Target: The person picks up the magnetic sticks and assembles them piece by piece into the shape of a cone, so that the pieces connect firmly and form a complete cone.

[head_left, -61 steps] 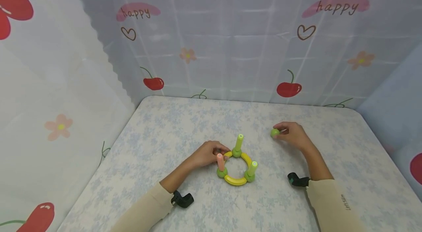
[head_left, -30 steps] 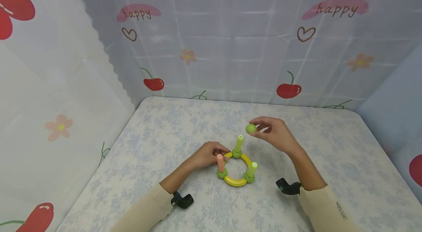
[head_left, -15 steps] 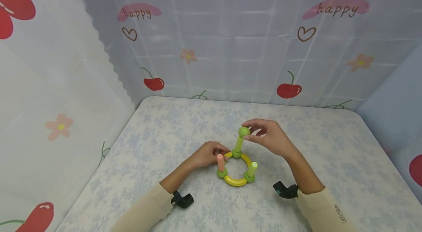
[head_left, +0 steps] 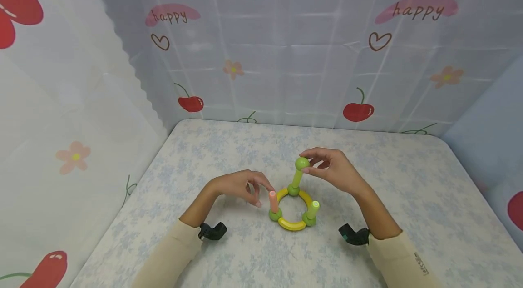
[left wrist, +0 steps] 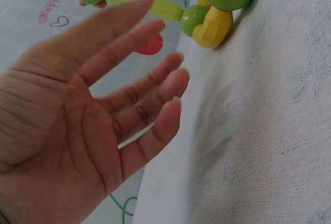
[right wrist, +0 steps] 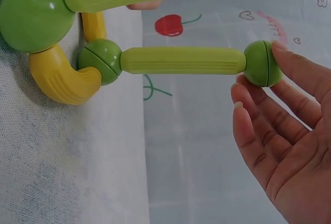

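Observation:
On the table lies a ring of curved yellow rods (head_left: 292,225) joined by green balls (head_left: 309,220). Three straight rods stand up from it: an orange-pink rod (head_left: 273,202) at the left, a light green rod (head_left: 313,209) at the right and another light green rod (right wrist: 183,60) at the back. A green ball (head_left: 302,163) sits at the top of the back rod, and my right hand (head_left: 333,171) pinches it between thumb and fingers. My left hand (head_left: 241,186) hovers left of the ring, fingers loosely bent and holding nothing, its index fingertip close to the orange-pink rod.
The table (head_left: 196,151) has a pale blue floral cover. Behind it hangs a curtain (head_left: 286,52) printed with cherries and hearts. A black wrist camera (head_left: 213,231) sits on the left wrist and another camera (head_left: 354,235) on the right.
My right hand has carried the green ball leftward from the right side onto the top of the back rod. My left hand has let go of the ring and drawn back left.

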The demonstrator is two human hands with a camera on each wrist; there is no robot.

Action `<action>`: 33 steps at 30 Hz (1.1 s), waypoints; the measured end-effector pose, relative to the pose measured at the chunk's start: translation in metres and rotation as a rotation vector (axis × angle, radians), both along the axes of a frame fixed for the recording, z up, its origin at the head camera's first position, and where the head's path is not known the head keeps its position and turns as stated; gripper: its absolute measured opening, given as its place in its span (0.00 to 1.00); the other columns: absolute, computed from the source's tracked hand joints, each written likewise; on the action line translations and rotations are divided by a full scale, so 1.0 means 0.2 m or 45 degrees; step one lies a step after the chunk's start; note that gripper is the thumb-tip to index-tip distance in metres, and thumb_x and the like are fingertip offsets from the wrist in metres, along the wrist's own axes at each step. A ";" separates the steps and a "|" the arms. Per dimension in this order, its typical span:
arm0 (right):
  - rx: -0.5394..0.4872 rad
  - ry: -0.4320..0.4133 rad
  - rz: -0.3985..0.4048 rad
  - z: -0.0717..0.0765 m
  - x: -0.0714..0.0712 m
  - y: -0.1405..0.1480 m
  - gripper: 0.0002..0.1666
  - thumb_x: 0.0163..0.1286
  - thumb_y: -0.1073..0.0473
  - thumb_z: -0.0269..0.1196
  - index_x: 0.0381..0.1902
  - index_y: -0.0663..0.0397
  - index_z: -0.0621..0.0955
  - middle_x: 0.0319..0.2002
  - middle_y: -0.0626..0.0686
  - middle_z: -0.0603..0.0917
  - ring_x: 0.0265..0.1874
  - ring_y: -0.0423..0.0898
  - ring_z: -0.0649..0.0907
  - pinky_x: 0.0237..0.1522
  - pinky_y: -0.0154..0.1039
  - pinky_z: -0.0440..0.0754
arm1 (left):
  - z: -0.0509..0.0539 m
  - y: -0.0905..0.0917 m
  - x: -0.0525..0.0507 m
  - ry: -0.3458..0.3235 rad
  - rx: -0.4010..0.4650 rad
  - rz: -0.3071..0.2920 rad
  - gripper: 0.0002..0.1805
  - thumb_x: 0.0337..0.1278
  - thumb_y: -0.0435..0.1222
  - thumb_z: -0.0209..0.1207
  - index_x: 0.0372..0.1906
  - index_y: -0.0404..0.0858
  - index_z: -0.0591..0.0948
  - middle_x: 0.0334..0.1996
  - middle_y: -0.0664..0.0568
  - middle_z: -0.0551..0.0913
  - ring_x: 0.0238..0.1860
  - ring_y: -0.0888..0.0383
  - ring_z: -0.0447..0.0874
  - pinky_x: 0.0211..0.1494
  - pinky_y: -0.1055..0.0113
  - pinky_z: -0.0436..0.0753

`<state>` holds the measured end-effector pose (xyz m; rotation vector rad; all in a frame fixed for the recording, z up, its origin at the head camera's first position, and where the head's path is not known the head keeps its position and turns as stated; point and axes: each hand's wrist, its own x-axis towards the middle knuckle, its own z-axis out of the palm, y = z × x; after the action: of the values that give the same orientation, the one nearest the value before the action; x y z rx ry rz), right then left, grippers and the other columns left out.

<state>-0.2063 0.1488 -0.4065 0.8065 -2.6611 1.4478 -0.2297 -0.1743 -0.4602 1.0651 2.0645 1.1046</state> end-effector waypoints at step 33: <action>0.003 0.005 0.279 0.02 0.05 -0.06 0.23 0.62 0.61 0.75 0.55 0.46 0.86 0.49 0.44 0.88 0.41 0.42 0.85 0.44 0.41 0.83 | -0.10 0.19 0.07 -0.104 0.325 -0.001 0.15 0.67 0.34 0.65 0.52 0.28 0.85 0.46 0.43 0.88 0.33 0.60 0.81 0.36 0.68 0.79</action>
<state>-0.1963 0.1362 -0.4029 1.1310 -2.6419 1.4820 -0.2165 -0.1370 -0.4795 1.1196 1.8948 1.4161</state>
